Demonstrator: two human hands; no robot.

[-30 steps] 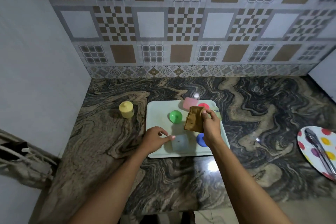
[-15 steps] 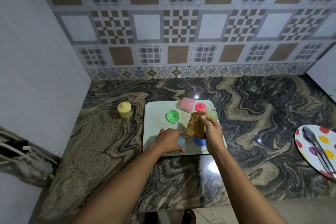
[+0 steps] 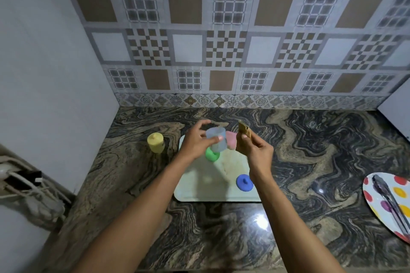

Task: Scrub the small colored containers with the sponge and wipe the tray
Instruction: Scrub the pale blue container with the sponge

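Two bare forearms reach in from six o'clock over a dark swirled stone counter (image 3: pixel 310 162). Between them lies a pale rectangular tray (image 3: pixel 199 186). A round blue lid (image 3: pixel 244 182) sits at about five o'clock on it, just beside the right wrist.

Farther in, the left hand (image 3: pixel 194 145) is raised above the tray's far end. Its thumb and fingers curl round a small pale blue container (image 3: pixel 216 139), tipped with its open mouth away from the viewer. At three o'clock from the container, the right hand (image 3: pixel 257 155) pinches a folded brown sponge (image 3: pixel 242 137), close to it but not clearly touching. Motion blur softens both.

Below the container a green lid (image 3: pixel 212 154) rests on the tray. A pink container (image 3: pixel 231 142) shows between container and sponge. A yellow container (image 3: pixel 156 142) stands off the tray at nine o'clock. A spotted plate (image 3: pixel 368 197) holding tongs (image 3: pixel 390 199) lies far off at four o'clock. A tiled wall (image 3: pixel 221 51) rises at twelve.

Risks, as judged: the light cup is held only round its sides. A hard push with the sponge could twist it loose, dropping it onto the lid or pink container below. The right wrist could also nudge the blue lid off the tray.
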